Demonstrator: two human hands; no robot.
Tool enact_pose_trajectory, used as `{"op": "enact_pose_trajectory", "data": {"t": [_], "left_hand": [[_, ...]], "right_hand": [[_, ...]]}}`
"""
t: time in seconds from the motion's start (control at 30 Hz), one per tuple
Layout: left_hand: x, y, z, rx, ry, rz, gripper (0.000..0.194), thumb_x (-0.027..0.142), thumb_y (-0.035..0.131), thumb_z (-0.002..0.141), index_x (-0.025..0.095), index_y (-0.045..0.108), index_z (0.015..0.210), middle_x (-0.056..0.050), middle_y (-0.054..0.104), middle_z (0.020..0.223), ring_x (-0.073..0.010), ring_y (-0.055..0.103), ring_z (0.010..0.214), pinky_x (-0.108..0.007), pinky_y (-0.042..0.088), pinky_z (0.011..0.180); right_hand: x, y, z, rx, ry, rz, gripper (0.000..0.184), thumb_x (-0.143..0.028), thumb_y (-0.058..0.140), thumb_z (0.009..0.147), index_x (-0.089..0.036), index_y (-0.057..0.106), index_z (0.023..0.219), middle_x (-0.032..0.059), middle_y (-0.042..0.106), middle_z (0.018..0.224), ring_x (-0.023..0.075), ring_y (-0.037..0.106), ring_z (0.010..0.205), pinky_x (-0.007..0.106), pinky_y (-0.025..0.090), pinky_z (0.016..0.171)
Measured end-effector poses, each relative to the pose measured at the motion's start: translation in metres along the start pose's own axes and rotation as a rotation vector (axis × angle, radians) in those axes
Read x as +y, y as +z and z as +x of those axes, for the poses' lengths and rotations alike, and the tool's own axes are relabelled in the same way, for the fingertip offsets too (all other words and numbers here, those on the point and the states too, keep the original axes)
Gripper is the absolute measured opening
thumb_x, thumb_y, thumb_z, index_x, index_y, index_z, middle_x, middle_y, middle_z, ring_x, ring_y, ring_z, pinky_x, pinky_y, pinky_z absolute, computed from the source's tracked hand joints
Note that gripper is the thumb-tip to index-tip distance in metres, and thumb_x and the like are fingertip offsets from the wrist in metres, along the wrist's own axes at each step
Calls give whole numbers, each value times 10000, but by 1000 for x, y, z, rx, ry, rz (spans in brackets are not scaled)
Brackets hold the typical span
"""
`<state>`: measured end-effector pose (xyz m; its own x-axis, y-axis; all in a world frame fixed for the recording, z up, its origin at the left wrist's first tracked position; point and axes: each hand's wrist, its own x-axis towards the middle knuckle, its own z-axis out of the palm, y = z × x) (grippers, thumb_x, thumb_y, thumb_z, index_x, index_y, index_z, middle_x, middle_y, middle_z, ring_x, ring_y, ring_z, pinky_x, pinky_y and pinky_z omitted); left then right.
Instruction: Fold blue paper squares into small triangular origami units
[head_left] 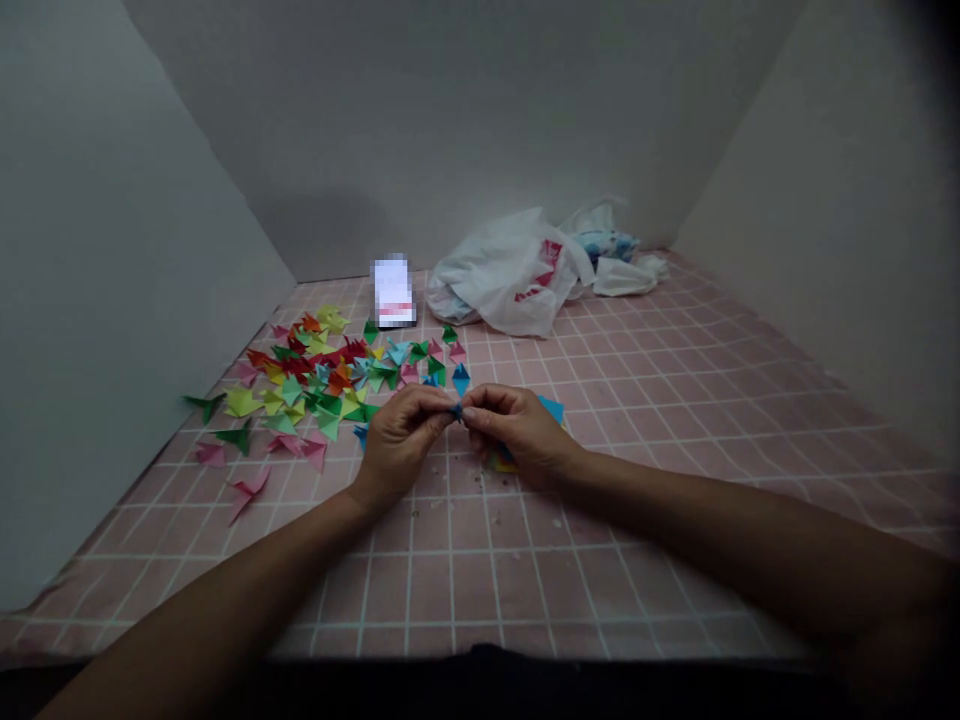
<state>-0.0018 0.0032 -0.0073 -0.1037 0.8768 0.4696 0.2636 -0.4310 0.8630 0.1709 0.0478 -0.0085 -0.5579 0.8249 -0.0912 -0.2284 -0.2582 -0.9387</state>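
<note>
Between the fingertips of my left hand and my right hand is a small folded blue paper. Both hands pinch it from opposite sides, and the fingers cover much of it. Just beyond it lies a blue folded paper diamond. To the left spreads a pile of small folded paper cranes in several colours, among them a pink crane and a dark green crane. Partly under my right hand are flat paper sheets, a blue sheet showing at the side.
A phone with a lit, blurred screen stands near the back wall. Right of it lies a white plastic bag with red print, then a blue-and-white bundle. A pink checked cloth covers the surface; pale walls stand on three sides.
</note>
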Motion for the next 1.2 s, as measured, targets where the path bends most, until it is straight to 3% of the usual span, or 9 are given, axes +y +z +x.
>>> {"op": "enact_pose_trajectory", "data": {"t": [0.23, 0.73, 0.9, 1.03, 1.2], "left_hand": [[-6, -1, -1, -23, 114, 118, 98, 149, 699, 856, 227, 753, 831, -44, 745, 881, -198, 689, 855, -331, 537, 827], [-8, -1, -1, -18, 112, 124, 87, 173, 687, 854, 224, 753, 827, -59, 745, 882, -213, 691, 849, -330, 539, 794], [-5, 0, -2, -12, -16, 98, 42, 192, 705, 830, 204, 733, 859, -36, 719, 821, -185, 668, 770, -295, 527, 726], [-2, 2, -3, -13, -160, -45, 115, 249, 743, 811, 187, 686, 890, -20, 712, 837, -166, 689, 761, -293, 566, 749], [2, 3, -3, -6, -214, -122, 162, 281, 773, 792, 176, 669, 859, -5, 689, 791, -143, 674, 725, -267, 572, 727]], "right_hand": [[1, 0, 3, -23, 142, 130, 356, -362, 884, 663, -183, 605, 791, -58, 599, 613, 82, 528, 481, 221, 424, 476], [2, 1, 6, -79, 144, 177, 438, -385, 929, 618, -186, 565, 759, -58, 585, 566, 80, 508, 469, 200, 423, 446], [1, 0, 5, -73, 166, 200, 418, -372, 925, 618, -172, 593, 776, -55, 598, 571, 73, 524, 469, 191, 428, 454], [1, -2, 6, -80, 174, 208, 373, -346, 905, 646, -175, 600, 779, -53, 612, 577, 74, 529, 457, 192, 418, 438], [-1, -1, 5, -55, 181, 208, 374, -326, 912, 636, -174, 599, 774, -56, 612, 583, 66, 530, 469, 188, 417, 450]]}}
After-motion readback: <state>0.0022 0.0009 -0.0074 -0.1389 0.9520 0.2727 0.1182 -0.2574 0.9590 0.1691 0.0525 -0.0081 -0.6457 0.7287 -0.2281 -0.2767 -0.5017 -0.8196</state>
